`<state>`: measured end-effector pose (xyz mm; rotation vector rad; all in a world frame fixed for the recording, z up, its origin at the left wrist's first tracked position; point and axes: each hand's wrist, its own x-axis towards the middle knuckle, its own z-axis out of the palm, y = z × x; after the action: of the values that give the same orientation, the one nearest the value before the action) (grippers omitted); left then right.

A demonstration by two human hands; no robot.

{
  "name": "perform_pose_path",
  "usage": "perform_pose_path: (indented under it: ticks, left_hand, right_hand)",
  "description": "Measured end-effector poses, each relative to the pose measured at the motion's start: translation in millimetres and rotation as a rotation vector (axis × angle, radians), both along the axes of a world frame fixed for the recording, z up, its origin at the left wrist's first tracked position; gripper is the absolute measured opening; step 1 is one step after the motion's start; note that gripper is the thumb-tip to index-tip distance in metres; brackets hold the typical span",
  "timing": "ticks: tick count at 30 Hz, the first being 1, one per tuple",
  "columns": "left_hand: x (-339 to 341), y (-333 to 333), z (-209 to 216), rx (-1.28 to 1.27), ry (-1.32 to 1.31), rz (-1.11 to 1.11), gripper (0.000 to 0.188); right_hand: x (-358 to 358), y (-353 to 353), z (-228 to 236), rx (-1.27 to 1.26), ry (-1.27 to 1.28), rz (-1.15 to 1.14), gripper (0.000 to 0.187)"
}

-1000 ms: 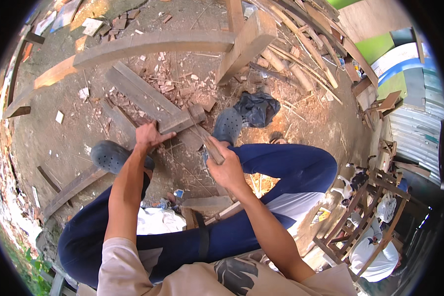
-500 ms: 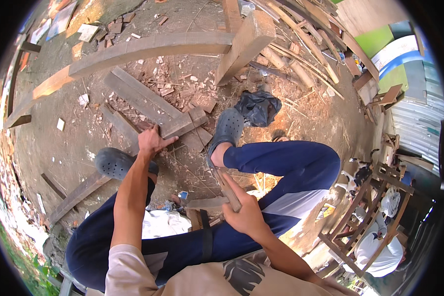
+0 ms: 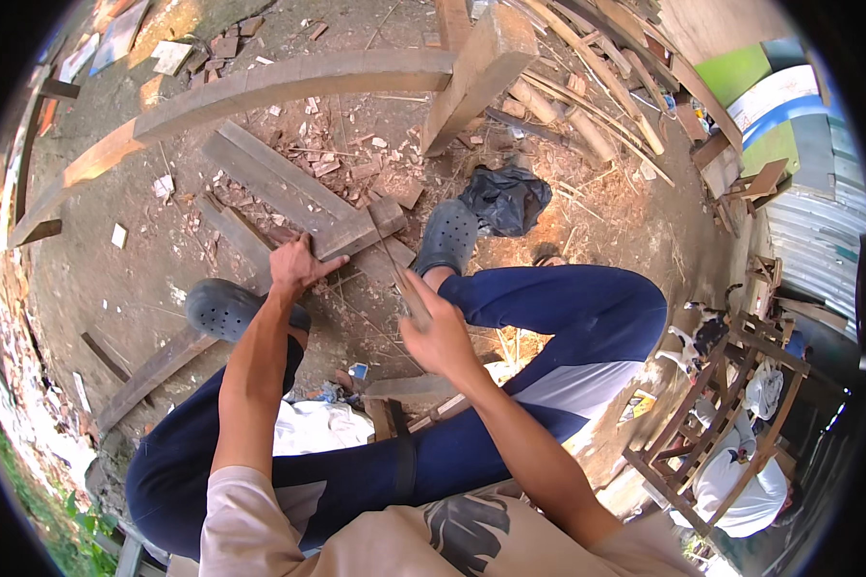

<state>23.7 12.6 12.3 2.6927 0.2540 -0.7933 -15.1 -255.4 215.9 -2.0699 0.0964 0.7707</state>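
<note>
A short wooden block (image 3: 364, 231) lies across a wider plank (image 3: 284, 178) on the ground. My left hand (image 3: 296, 265) grips the block's left end, thumb stretched along its near side. My right hand (image 3: 438, 335) is closed round the wooden handle of a thin-bladed tool (image 3: 415, 300). Its narrow blade reaches up to the block near its right end; whether it is a saw or a knife I cannot make out. My feet, in dark clogs, are on either side: the left clog (image 3: 229, 310) left of my left hand, the right clog (image 3: 449, 236) beside the block's right end.
A long beam (image 3: 298, 85) meets a thick post (image 3: 481, 82) beyond the block. A black plastic bag (image 3: 505, 200) lies by my right foot. Wood chips and broken pieces litter the ground. Poles (image 3: 587, 135) are piled far right; a wooden frame (image 3: 717, 423) stands at right.
My right hand has moved up and left with the tool, bringing its blade to the block. My right foot has shifted slightly; my left hand stays on the block.
</note>
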Motion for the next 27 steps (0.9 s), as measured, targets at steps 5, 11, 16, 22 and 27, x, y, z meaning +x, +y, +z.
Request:
perform_pose_path:
  ticks: [5, 11, 16, 22, 27]
  left_hand:
    - [-3, 6, -7, 0.021, 0.021, -0.008, 0.101]
    - [-4, -1, -3, 0.01, -0.045, -0.008, 0.1]
    - [9, 10, -5, 0.035, 0.002, -0.015, 0.102]
    - [-3, 11, -7, 0.032, 0.058, -0.03, 0.104]
    - [-1, 2, -7, 0.007, 0.007, -0.011, 0.105]
  right_hand:
    - [-31, -30, 32, 0.063, -0.092, 0.026, 0.068]
    - [-25, -15, 6, 0.022, -0.075, -0.024, 0.066]
    - [-2, -13, 16, 0.068, -0.008, 0.037, 0.068]
    - [-33, -27, 21, 0.031, -0.038, 0.036, 0.068]
    - [-3, -12, 5, -0.02, -0.064, 0.054, 0.067]
